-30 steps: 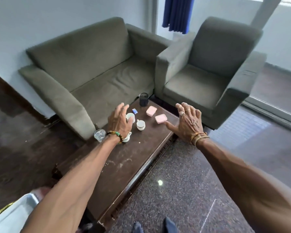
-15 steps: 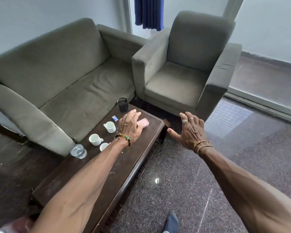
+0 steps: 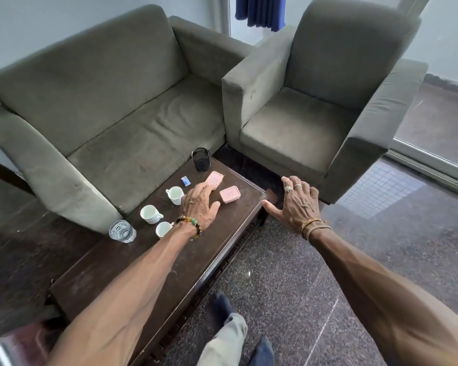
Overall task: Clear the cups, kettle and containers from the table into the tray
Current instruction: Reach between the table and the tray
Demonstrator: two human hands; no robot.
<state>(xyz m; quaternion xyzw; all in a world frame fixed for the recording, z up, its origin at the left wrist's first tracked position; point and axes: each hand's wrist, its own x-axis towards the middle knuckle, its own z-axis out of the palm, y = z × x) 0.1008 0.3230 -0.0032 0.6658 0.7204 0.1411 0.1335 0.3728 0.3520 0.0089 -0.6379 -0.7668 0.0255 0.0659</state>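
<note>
On the dark wooden table (image 3: 132, 273) stand three white cups (image 3: 175, 194), (image 3: 150, 214), (image 3: 163, 229), a clear glass (image 3: 122, 231), a black mesh cup (image 3: 200, 159), a small blue packet (image 3: 186, 180) and two pink lidded containers (image 3: 215, 178), (image 3: 230, 194). My left hand (image 3: 200, 203) hovers open over the table, its fingertips at the farther pink container. My right hand (image 3: 295, 204) is open with fingers spread, beyond the table's right edge over the floor. No kettle is visible.
A grey sofa (image 3: 103, 101) runs along the table's far side and a grey armchair (image 3: 323, 101) stands at its far end. The speckled stone floor (image 3: 302, 286) lies to the right. My legs and feet (image 3: 228, 334) are near the table's front right.
I have stepped closer and the view has shifted. My left hand has moved past the cups toward the pink containers. My right hand stays spread beside the table.
</note>
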